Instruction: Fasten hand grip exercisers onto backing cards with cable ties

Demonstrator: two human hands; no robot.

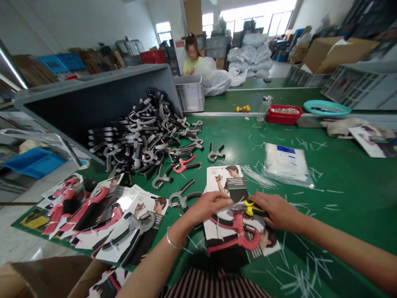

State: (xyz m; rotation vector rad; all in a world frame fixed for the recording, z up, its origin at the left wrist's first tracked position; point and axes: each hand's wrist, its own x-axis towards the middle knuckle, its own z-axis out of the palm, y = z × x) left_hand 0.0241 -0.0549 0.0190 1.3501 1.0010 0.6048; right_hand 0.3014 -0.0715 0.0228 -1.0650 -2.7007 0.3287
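Observation:
My right hand (273,210) is wrapped round yellow-and-black cutting pliers (252,209), their metal jaws pointing left. Just left of the jaws, my left hand (214,205) has its fingers pressed together; anything pinched in them is too small to make out. Below both hands, a red hand grip strengthener (243,236) with a metal spring lies on a printed card (229,258). More printed cards (214,176) lie beyond my left hand. A grey-and-black hand grip strengthener (183,198) rests on the green table left of them.
A big grey bin (93,78) lies tipped with many grips (145,140) spilling out. Carded grips (93,211) lie at left. Right hold a bag of white ties (288,165), cut ends (305,273), a red tray (283,114). Across the table sits a person (191,60).

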